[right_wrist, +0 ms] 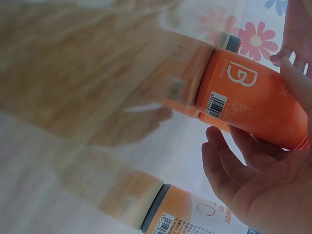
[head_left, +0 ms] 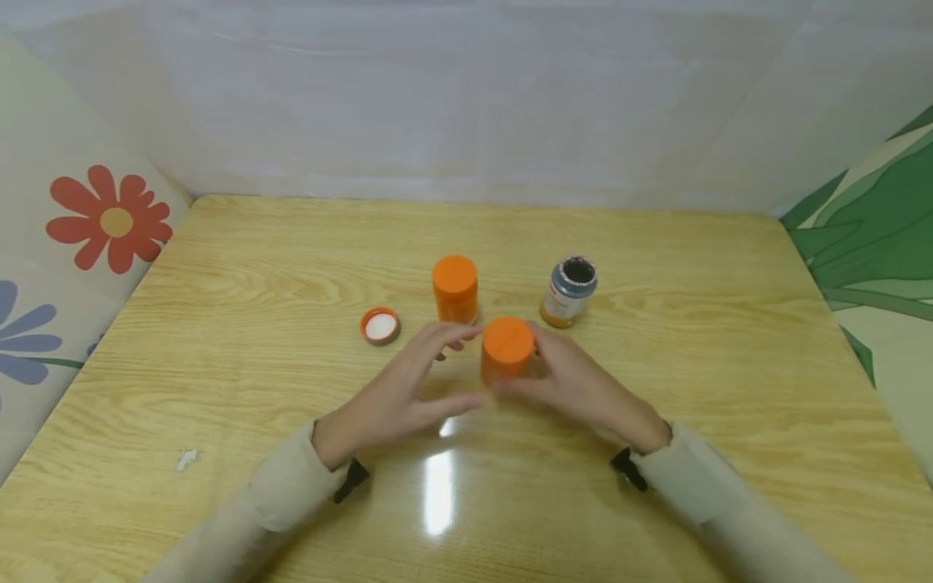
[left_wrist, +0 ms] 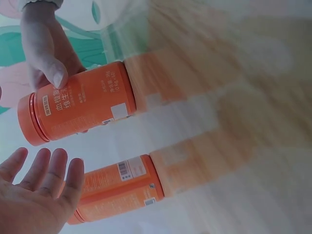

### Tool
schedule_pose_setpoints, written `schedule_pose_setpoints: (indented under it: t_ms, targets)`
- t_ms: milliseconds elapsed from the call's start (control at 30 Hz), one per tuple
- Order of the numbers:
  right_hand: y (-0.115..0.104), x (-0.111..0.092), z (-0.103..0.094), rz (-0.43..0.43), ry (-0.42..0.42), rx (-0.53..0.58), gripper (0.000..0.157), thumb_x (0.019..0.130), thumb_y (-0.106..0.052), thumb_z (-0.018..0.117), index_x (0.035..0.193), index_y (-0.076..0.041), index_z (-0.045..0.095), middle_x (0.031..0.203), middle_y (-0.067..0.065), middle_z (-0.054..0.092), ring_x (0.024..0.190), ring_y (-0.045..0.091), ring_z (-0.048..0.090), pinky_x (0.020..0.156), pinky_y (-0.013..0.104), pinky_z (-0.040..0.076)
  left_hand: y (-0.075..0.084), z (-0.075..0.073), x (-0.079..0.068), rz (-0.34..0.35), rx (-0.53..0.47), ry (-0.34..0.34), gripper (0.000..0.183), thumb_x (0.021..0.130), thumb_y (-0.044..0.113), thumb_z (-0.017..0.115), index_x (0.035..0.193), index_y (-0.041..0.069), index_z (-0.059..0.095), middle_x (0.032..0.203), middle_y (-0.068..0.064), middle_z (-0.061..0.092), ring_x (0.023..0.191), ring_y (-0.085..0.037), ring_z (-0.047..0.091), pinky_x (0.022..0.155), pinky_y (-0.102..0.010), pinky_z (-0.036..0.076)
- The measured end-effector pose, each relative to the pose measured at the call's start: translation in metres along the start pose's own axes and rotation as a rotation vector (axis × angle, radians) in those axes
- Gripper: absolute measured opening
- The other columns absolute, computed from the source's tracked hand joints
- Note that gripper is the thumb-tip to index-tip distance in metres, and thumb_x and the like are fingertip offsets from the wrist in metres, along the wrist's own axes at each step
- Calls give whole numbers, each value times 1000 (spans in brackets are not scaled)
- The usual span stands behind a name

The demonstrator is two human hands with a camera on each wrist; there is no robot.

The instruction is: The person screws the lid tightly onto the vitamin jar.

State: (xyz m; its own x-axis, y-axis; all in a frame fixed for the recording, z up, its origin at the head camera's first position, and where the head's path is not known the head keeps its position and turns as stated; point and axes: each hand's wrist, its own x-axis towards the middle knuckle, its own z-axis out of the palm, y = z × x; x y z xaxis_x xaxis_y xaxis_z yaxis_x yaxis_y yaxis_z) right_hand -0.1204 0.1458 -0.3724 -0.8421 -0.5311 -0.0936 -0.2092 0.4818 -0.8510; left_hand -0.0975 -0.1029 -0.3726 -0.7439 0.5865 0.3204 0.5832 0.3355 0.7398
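In the head view my right hand [head_left: 576, 380] holds an orange capped bottle [head_left: 508, 352], its thumb on the near side and fingers on the far side. The left wrist view shows the right thumb against the white print of that bottle [left_wrist: 80, 105]. My left hand [head_left: 397, 389] is spread with fingers and thumb apart, just left of the held bottle. A second orange bottle [head_left: 455, 291] with its cap on stands upright behind both hands. To the right of it is an uncapped bottle [head_left: 568, 293] with a dark blue-grey neck, white label and orange bottom.
A loose cap [head_left: 381, 325] lies on the wooden table [head_left: 291, 259], white inside up with an orange rim, left of the second bottle. A white mark [head_left: 186, 460] shows at the table's left. Pale sheeting [head_left: 466, 105] hangs behind the far edge.
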Motion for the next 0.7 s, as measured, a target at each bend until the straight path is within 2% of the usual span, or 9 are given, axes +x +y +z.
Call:
schedule_pose_setpoints:
  t_ms: [300,533,700]
  targets:
    - [2,3,1,15,52,-20,73,80,-36,82,143,-19,48,141,1,57,135,26,50,113,56,38,-3,-4,-7,-52,22,22,72,87,19,77,149,15,40,144,-6,50,119,-27,52,97,-45,49]
    - [3,0,-4,41,78,-51,81,76,-35,86,144,-18,46,144,4,56,134,27,51,110,54,41,-4,-9,-11,-79,26,47,69,87,17,77,146,15,43,141,-8,52,118,-27,53,97,-44,48]
    - [4,-7,-13,55,86,-74,86,75,-32,86,146,-14,43,147,9,52,130,32,52,107,55,44,-7,-14,-16,-102,55,78,66,85,14,78,142,9,47,135,-12,55,117,-28,54,95,-40,48]
